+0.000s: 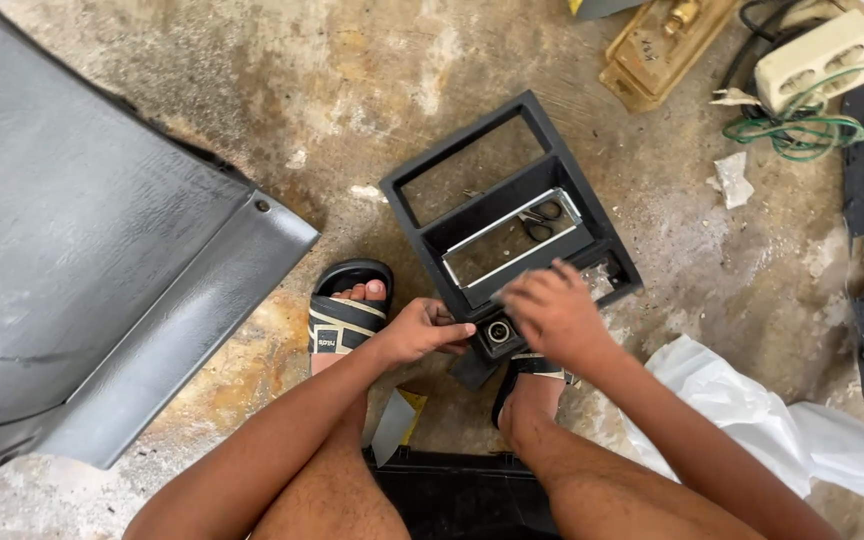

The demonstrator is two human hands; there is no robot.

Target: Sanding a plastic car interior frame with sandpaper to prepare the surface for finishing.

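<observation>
A black plastic dashboard bezel with rectangular openings [508, 215] lies flat on the floor in front of the seated person, its near edge between the two feet. Inside its middle opening sits a bright metal rectangular frame [512, 238], and through that opening a pair of small black-handled scissors [542, 220] shows on the floor beneath. At the near corner of the bezel is a round socket with a silver ring [499, 332].

The left hand [420, 328] pinches the bezel's near edge just beside the socket, fingertips pressed together on the plastic. The right hand [555, 312] rests on top of the bezel's lower right part, fingers curled down over it; whether it grips anything underneath cannot be told.

The right hand covers the bezel's near right corner, and the right foot's sandal is mostly hidden under it. The large grey moulded panel [92, 250] at left is cut off by the picture's edge.

The stained, blotchy concrete floor [352, 80] also carries a crumpled white plastic sheet [782, 420], a cream socket block [817, 55] with green wire [812, 130], and a black striped sandal [349, 315].
</observation>
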